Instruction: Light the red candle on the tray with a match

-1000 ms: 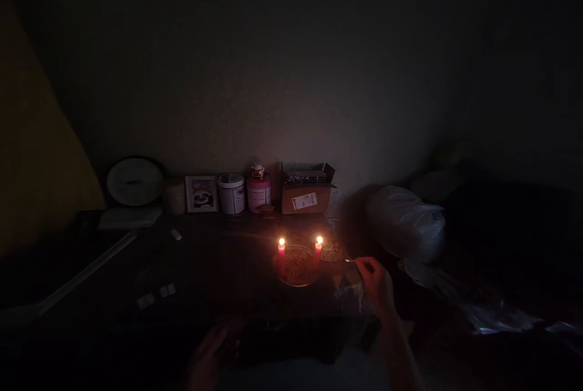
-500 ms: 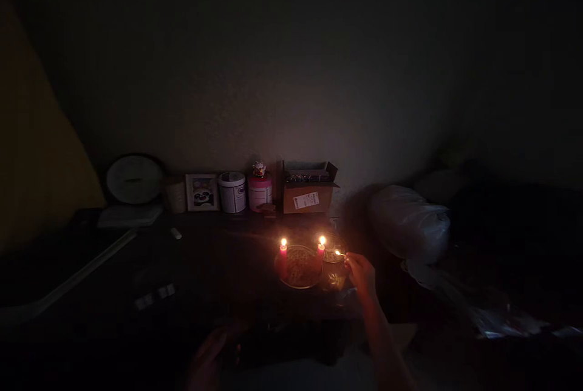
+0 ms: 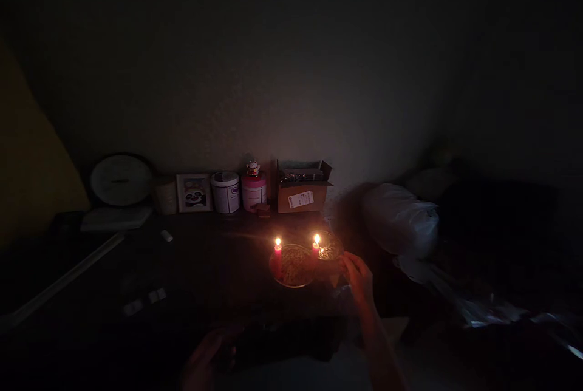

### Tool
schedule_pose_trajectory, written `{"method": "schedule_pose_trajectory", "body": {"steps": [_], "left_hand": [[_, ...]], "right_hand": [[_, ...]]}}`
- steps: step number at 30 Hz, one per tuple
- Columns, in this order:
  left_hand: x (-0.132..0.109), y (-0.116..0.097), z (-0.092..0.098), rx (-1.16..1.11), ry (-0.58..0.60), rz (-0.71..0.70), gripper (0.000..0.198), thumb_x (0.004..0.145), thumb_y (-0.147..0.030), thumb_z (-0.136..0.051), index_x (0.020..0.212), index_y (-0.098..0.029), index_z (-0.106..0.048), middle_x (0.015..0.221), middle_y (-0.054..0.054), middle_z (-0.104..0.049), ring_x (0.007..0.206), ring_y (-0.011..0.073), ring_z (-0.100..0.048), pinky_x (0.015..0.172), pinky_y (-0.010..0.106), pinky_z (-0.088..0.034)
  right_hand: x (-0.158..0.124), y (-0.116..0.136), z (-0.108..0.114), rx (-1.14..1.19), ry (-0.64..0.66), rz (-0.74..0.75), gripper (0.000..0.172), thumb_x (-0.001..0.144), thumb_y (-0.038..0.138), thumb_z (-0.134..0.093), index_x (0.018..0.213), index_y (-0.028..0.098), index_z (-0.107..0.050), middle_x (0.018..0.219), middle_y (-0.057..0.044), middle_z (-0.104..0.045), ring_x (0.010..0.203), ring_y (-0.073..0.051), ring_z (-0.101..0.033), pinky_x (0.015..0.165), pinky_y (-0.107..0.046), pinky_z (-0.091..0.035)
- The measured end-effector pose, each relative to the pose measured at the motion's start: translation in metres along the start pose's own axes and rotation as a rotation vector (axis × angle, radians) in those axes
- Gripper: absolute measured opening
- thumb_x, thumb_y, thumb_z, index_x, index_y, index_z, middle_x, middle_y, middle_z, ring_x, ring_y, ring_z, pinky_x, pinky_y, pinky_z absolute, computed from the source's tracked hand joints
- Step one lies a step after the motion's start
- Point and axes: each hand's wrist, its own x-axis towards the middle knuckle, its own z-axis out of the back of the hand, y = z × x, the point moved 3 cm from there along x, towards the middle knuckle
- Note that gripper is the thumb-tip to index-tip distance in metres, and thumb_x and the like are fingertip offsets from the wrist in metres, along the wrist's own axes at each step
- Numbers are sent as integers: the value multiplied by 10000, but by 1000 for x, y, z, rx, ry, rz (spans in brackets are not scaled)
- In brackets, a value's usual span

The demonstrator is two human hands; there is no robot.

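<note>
In the dim head view, my right hand (image 3: 357, 272) has its fingers pinched together at the right rim of a clear round dish (image 3: 337, 246). Whether they grip the rim or a matchstick, I cannot make out. A small flame (image 3: 322, 252) burns low inside that dish. Left of it stands a larger round glass dish (image 3: 294, 286) with brownish contents. Two lit red candles, a left candle (image 3: 278, 252) and a right candle (image 3: 315, 249), rise upright at its sides. My left hand (image 3: 203, 354) is low in deep shadow, its fingers hard to see.
Along the wall are an open cardboard box (image 3: 301, 200), a pink-lidded tub (image 3: 254, 193) with a figurine on top, a white tub (image 3: 225, 192), a framed panda picture (image 3: 194, 193) and a round scale-like object (image 3: 121, 180). A white plastic bag (image 3: 401, 218) lies right.
The small flame at the tip of the match in my right hand is now lower and farther left, inside the clear dish, farther from my fingers. The view has shifted slightly.
</note>
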Motion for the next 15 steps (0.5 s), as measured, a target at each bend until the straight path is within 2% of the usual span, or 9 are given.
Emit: {"method": "schedule_pose_trajectory", "body": {"steps": [3, 6, 8, 11, 13, 15], "left_hand": [[-1, 2, 1, -6, 6, 10, 297, 426, -229, -832, 673, -197, -670, 650, 9, -742, 591, 192, -658, 578, 281, -509], [-3, 3, 1, 54, 46, -16, 336, 432, -304, -839, 710, -192, -688, 753, 31, -755, 699, 210, -667, 643, 285, -513], [-3, 3, -2, 155, 81, -67, 357, 439, -350, -832, 723, -181, -696, 780, 53, -753, 772, 235, -663, 678, 286, -507], [-2, 3, -10, 374, 72, -141, 297, 430, -308, -834, 652, -174, -688, 670, 59, -729, 743, 255, -654, 692, 296, -494], [-2, 4, -16, 501, 42, -161, 264, 418, -267, -840, 605, -176, -678, 635, 59, -715, 724, 256, -647, 703, 297, -485], [-5, 9, -22, 567, 59, -135, 264, 440, -284, -839, 619, -179, -675, 652, 62, -717, 739, 257, -646, 711, 299, -481]], "right_hand": [[-27, 12, 18, 13, 10, -54, 374, 656, 452, -652, 858, 139, -680, 783, -68, -708, 706, -192, -668, 624, -278, -543], [-52, 21, 24, 48, 32, -118, 387, 674, 513, -651, 823, 157, -684, 739, -48, -697, 659, -169, -649, 583, -245, -527], [-74, 23, 14, 81, 206, -179, 418, 674, 566, -645, 749, 156, -678, 658, -36, -674, 576, -147, -618, 524, -229, -499], [-118, 25, -13, 46, 627, -205, 478, 739, 607, -570, 667, 142, -654, 560, -9, -613, 494, -104, -549, 476, -199, -433], [-149, 25, -28, -32, 772, -183, 430, 814, 544, -522, 707, 147, -650, 602, -1, -615, 563, -114, -574, 519, -198, -431], [-173, 23, -40, -136, 831, -78, 305, 827, 453, -553, 823, 166, -656, 751, -9, -655, 729, -147, -617, 639, -219, -461]]}}
